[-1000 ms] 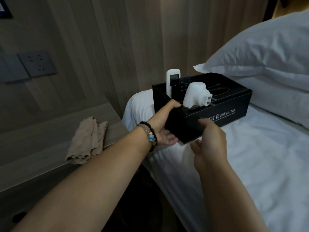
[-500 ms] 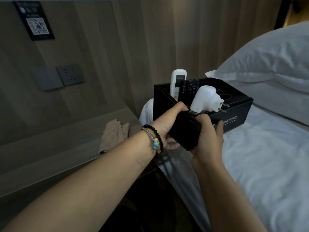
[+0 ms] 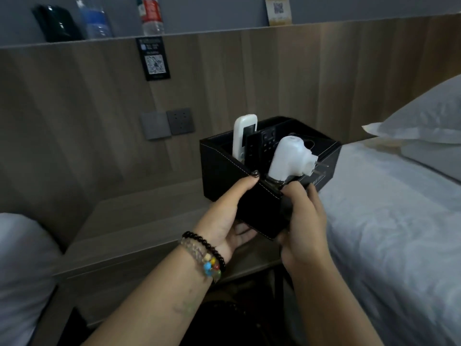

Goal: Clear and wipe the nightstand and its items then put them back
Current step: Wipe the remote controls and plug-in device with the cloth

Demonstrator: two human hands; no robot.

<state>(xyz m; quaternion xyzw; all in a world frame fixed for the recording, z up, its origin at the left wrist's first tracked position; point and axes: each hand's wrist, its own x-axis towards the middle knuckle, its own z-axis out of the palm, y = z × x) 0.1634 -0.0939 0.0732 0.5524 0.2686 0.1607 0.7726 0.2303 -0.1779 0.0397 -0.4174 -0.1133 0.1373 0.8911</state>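
Box (image 3: 224,168) between the hands: black, pale stitching along edges. Remote (image 3: 244,136) above the left thumb: white, dark screen. Plug unit (image 3: 287,158) above the right hand: white. Bracelets (image 3: 204,255) on the left wrist: black beads; brown beads with blue, yellow, red. Nightstand (image 3: 139,228) left of the hands: grey-brown wood grain. Bedsheet (image 3: 389,221) right of the hands: white.

wall: wood panelling (image 3: 274,78) | ledge (image 3: 74,42): bottles (image 3: 94,18) | right: white bed (image 3: 399,221)

Black organizer box (image 3: 224,168) held above nightstand (image 3: 139,221); white remote (image 3: 243,136), dark remote (image 3: 259,146), white plug-in device (image 3: 287,156) upright inside.
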